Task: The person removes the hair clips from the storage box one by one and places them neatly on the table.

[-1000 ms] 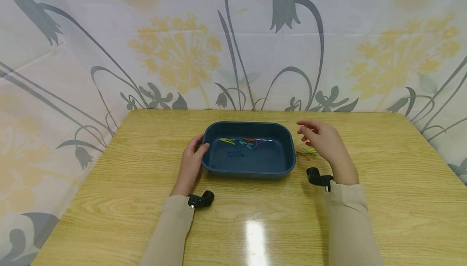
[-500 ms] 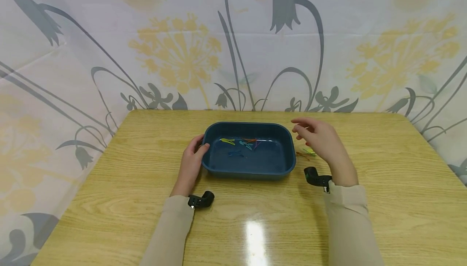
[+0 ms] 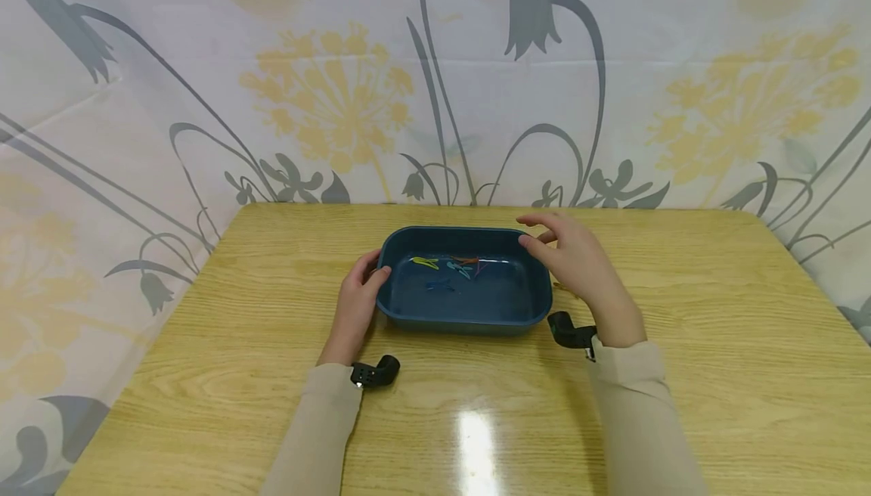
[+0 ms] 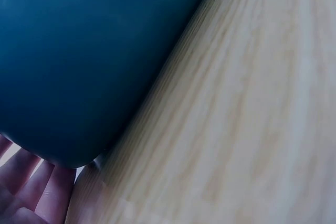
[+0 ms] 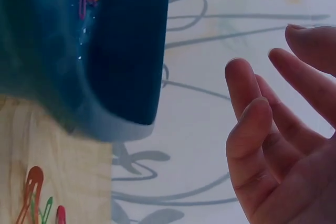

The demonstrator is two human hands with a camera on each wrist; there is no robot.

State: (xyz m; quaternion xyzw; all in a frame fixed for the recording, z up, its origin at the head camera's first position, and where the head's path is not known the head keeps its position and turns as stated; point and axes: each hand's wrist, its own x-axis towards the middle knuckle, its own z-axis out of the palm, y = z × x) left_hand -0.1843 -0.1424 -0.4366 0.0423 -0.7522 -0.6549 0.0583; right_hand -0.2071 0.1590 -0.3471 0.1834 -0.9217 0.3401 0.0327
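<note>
My left hand [image 3: 357,296] grips the left end of a dark blue plastic tray [image 3: 469,313], its thumb on the rim and its fingers along the outside wall. Inside the tray lie several small coloured clips with splayed legs: a yellow clip [image 3: 425,262], a light blue clip [image 3: 459,269], a dark blue clip [image 3: 440,286], and orange and purple ones. Over the tray's right rim hovers my right hand [image 3: 574,261], fingers loosely bent and nothing visible between them. On the table below it are an orange clip [image 5: 34,182], a green clip [image 5: 47,209] and a red clip [image 5: 61,215].
The wooden table [image 3: 476,390] extends around the tray on all sides. Behind it hangs a pale cloth [image 3: 463,103] printed with grey and yellow flowers. Each wrist carries a black camera, the right-hand camera [image 3: 571,332] close to the tray's right end.
My right hand has moved left, from above the clips on the table to over the tray's right rim, now covering most of those clips in the head view. The left hand and tray have stayed put.
</note>
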